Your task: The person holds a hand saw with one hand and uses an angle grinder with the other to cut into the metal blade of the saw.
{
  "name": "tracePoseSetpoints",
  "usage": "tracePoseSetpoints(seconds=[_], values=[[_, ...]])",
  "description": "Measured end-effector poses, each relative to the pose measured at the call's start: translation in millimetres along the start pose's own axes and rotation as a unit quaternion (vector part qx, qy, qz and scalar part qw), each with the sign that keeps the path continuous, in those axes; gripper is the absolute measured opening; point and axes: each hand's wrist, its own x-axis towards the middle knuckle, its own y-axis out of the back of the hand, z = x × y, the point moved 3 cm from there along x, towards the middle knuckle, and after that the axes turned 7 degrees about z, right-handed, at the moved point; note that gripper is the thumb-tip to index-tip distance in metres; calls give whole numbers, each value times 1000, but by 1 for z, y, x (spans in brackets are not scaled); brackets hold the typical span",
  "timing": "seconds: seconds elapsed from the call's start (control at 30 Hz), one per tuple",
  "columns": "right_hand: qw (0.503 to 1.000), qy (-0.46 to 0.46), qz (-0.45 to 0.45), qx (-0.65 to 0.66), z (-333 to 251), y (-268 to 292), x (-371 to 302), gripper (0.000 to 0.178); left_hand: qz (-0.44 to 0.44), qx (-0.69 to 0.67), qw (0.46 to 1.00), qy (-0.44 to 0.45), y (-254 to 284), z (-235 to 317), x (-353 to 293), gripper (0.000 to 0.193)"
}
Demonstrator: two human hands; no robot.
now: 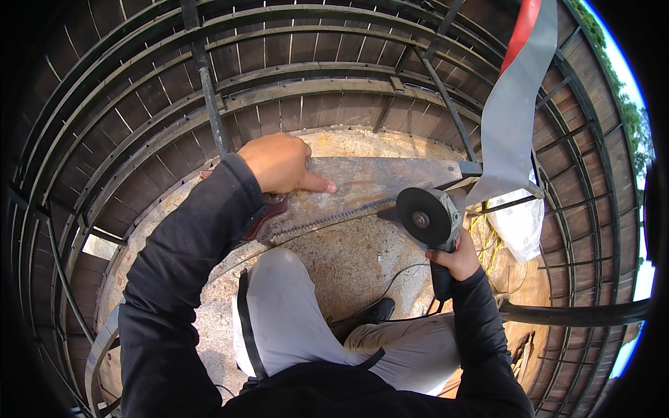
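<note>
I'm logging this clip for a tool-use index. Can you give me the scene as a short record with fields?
Setting: outdoors, concrete ground, dark metal fence frame ahead
Left hand: left hand pressed flat on a rusty metal strip, fingers spread
Right hand: right hand closed around the body of an angle grinder
Tool: grinder disc at the strip's lower edge, by a rough weld seam
Cable: black cord trailing on the ground
Nearby: white plastic bag, grey sheet
Posture: crouched, knees bent

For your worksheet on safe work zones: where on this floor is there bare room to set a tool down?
Bare concrete floor lies between the saw blade and the knee. It is crowded right of the angle grinder in the right hand: a white bag, cables.
</note>
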Motion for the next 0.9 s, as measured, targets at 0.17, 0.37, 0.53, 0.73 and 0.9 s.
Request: tracePoseSetpoints(seconds=[0.17,0.37,0.53,0.73,0.9], values=[[1000,6,-1,-3,3,0,2,35,11,0,1000,-8,0,-1,-1,86],[1000,-7,-11,5,3,0,2,35,5,1,1000,-9,1,1,-1,86],[1000,-16,-19,9,3,-1,3,37,4,2,1000,-8,0,0,0,86],[1000,-9,-25,8,1,-2,5,39,0,7,1000,-5,2,0,-1,87],[999,-19,-31,12,3,-3,5,39,7,-2,1000,-1,3,1,-2,86]])
